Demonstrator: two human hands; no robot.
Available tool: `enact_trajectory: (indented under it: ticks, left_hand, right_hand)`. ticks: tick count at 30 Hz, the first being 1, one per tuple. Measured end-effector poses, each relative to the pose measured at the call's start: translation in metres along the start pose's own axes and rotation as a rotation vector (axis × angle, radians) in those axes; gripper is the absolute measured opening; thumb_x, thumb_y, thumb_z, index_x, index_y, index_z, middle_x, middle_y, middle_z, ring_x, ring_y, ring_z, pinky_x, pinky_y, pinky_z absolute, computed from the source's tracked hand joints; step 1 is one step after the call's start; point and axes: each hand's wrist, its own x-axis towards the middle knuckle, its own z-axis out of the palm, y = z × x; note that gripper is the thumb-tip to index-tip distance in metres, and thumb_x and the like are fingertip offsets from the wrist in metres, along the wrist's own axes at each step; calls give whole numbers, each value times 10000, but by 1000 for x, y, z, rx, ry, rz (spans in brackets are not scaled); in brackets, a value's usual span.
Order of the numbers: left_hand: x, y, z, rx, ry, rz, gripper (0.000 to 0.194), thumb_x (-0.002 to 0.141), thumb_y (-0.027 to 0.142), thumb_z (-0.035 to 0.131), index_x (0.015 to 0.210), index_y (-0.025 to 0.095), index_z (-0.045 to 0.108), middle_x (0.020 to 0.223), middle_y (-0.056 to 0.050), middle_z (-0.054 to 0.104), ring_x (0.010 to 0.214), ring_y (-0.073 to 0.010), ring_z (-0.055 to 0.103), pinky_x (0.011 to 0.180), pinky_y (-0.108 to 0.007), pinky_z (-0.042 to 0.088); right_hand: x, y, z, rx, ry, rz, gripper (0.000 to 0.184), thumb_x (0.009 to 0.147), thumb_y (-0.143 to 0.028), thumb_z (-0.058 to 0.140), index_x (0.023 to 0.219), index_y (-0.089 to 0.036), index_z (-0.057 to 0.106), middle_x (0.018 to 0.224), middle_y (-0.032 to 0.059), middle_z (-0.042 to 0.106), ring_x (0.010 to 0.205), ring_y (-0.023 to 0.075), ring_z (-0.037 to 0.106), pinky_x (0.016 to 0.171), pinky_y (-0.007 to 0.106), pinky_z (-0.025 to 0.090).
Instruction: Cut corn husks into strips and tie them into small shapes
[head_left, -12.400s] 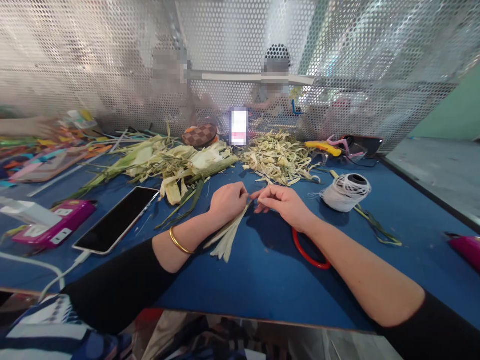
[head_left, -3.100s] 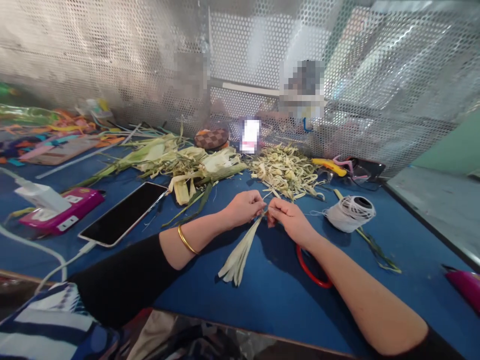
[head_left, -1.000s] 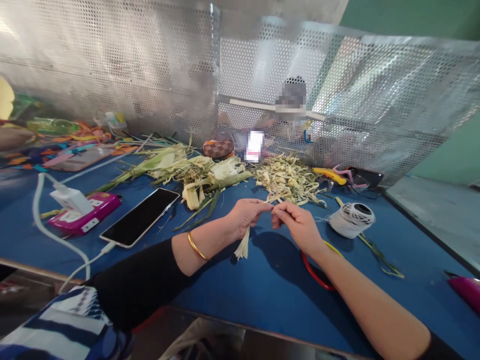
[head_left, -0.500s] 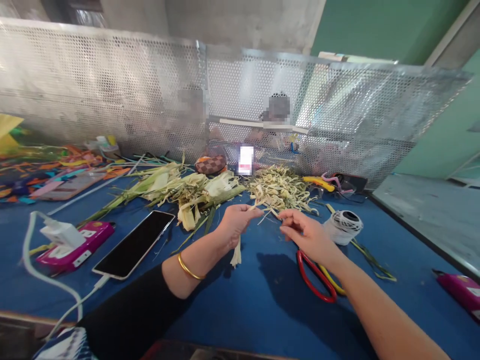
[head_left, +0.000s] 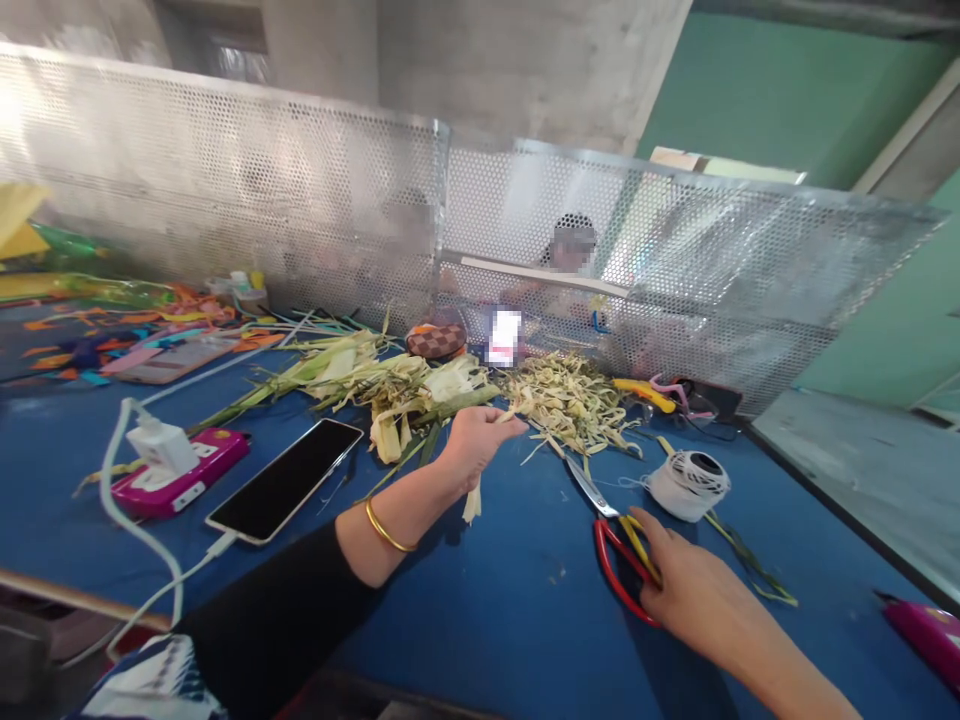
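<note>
Narrow, papery husk strip (head_left: pixel 472 504) in left hand (head_left: pixel 480 446)

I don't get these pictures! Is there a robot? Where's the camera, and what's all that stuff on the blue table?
There's no robot here, just a person using two bare hands. The camera sits on the person's head, looking forward and down, so you see almost what they see.

The left hand holds a small bundle of pale husk strips. The right hand is at the handles of the scissors.

On the blue table are a pile of husks, a heap of thin strips, a phone and a spool of white string. The wall with little holes stands behind.
</note>
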Motion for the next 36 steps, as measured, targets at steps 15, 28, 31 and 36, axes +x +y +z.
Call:
enact_trajectory:
  ticks: [15, 28, 31, 36]
  left_hand:
    - [11, -4, -8, -25, 65, 90, 294, 592, 410, 735, 609, 151, 596, 452, 82, 381, 423, -61, 328, 438, -203, 207]
    - [14, -7, -6, -58, 101, 75, 190, 596, 322, 687, 623, 143, 633, 456, 64, 443, 425, -66, 350, 439, -211, 254]
    - [15, -10, -6, -26, 121, 101, 211, 584, 347, 691, 599, 147, 626, 452, 70, 417, 426, -64, 328, 439, -214, 237]
    - [16, -12, -5, 10, 151, 158, 221, 582, 349, 691, 559, 151, 596, 459, 73, 379, 446, -63, 310, 454, -215, 225]
  right_hand:
    - [-10, -17, 15, 1334, -30, 127, 809, 592, -285, 621, 1352, -199, 359, 756, 14, 597, 570, 163, 545, 544, 293, 419]
    - [42, -89, -24, 1706, -86, -117, 576, 627, -359, 802, 1131, -220, 560, 693, -37, 539, 602, 119, 522, 667, 285, 475]
    - [37, -87, -15, 1808, -143, -77, 525, 651, -387, 793, 1110, -229, 594, 713, -36, 532, 603, 100, 504, 805, 327, 470]
    - [27, -87, -13, 2024, -292, -232, 442, 773, -547, 628, 1097, -247, 606, 782, 5, 532, 626, 121, 483, 786, 358, 463]
